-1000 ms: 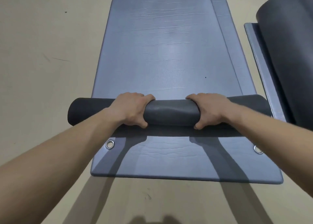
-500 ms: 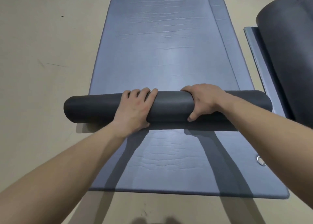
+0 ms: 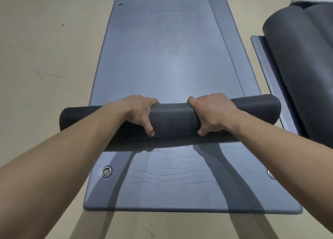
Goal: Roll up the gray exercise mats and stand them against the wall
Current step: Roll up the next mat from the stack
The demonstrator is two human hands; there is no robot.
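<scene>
The tan floor (image 3: 45, 58) fills the left side. A flat gray mat (image 3: 162, 58) runs up the middle of the frame. Another big rolled mat (image 3: 299, 62) sits at the upper right. The dark roll (image 3: 173, 119) lies across the middle of the frame, on the flat mat. It looks soft, squashy and light, and I think it could spring open, so holding it near the middle seems best. The left grip (image 3: 138, 112) and right grip (image 3: 214, 112) are both curled tight round the roll

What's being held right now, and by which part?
The dark mat roll, by its mid-section: left hand and right hand each wrap it either side of centre, fingers over the far side, thumbs on the near side.
</scene>
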